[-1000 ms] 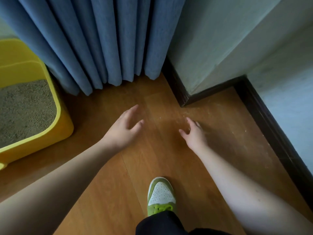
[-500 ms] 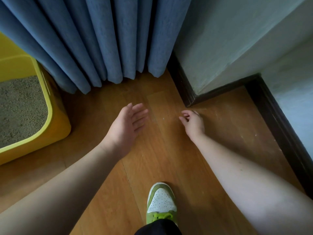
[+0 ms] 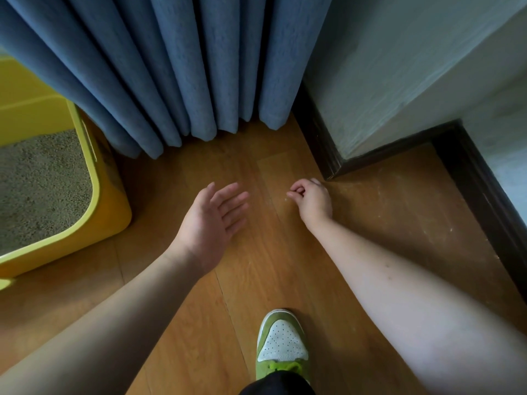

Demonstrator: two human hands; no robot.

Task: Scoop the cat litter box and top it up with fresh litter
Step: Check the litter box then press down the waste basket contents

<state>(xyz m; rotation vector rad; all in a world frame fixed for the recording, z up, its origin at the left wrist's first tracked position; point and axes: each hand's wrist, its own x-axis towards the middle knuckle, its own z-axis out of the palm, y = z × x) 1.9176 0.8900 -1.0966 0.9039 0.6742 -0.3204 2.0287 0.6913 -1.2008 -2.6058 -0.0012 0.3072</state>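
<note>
A yellow litter box stands on the wooden floor at the left edge, filled with grey litter. My left hand hovers over the floor to the right of the box, palm turned up, fingers straight and spread. My right hand is low over the floor near the wall corner. Its fingers are curled, and thumb and fingertips are pinched together. I see nothing between them. Pale specks lie on the boards at its fingertips. No scoop or litter bag is in view.
A blue curtain hangs to the floor behind the box and the hands. A dark skirting board runs round a jutting wall corner on the right. My green and white shoe stands at the bottom.
My left hand has turned palm up and its fingers have spread. My right hand's fingers went from stretched out to curled and pinched, and the hand moved toward the wall corner.
</note>
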